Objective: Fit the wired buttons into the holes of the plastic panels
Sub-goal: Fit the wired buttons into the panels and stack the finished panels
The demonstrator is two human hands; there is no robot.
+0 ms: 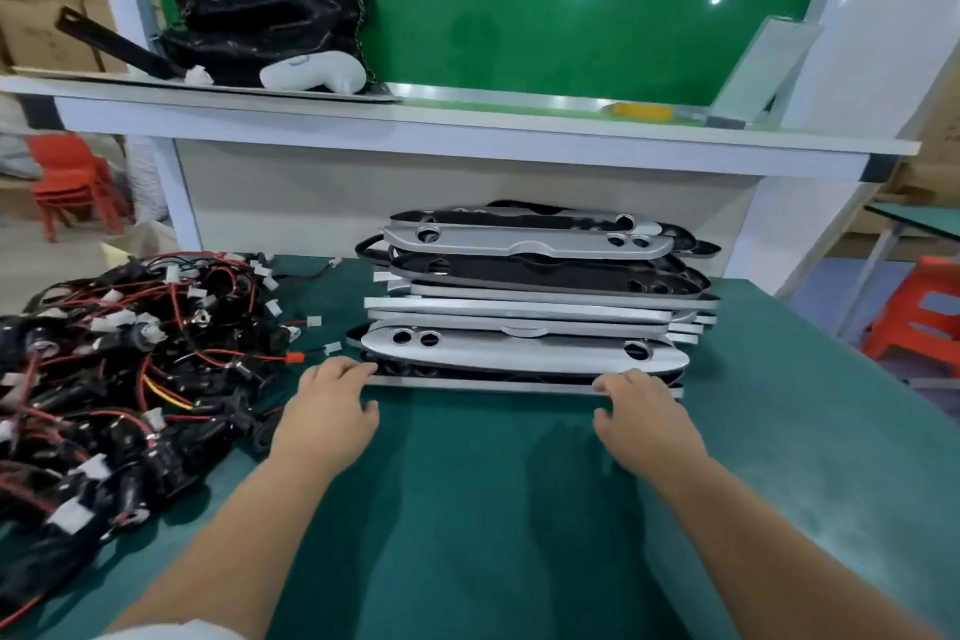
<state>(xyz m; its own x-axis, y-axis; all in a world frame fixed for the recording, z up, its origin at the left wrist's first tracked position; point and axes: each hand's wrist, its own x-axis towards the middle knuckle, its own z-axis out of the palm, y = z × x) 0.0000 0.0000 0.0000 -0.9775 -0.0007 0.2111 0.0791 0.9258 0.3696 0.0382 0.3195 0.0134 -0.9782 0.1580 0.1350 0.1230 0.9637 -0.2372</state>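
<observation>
Nearest, at the left edge of the desk (pixel 467 509): the wired buttons (pixel 130 353) lie in one tangled heap, black bodies on red and black leads with white connector tabs. Judgement: light and limp, and the leads will snag on one another. A button is best taken by its body, not the wire, and teased free rather than yanked.

Centre, over the bare green desk: both hands reach forward, well apart. The left hand (pixel 332 405) rests its bent fingers on the left end of the near edge of the stack of plastic panels (pixel 519 359). The right hand (pixel 641 411) does the same toward the right end. Both thumbs hang clear below the edge, over the desk, so no pinch is closed. Whether the fingertips hook into the gap between panels cannot be told. Neither hand holds anything.

The plastic panels sit past the hands in an uneven pile, silver and black, long with rounded ends. The silver one near the front shows a pair of holes (pixel 415 338) at its left and a single hole at its right. Judgement: stiff, light, smooth and likely to slide off each other. One is best taken by both ends or the long edges.

Farthest: a white shelf (pixel 467 130) carries a black bag (pixel 270 16).
</observation>
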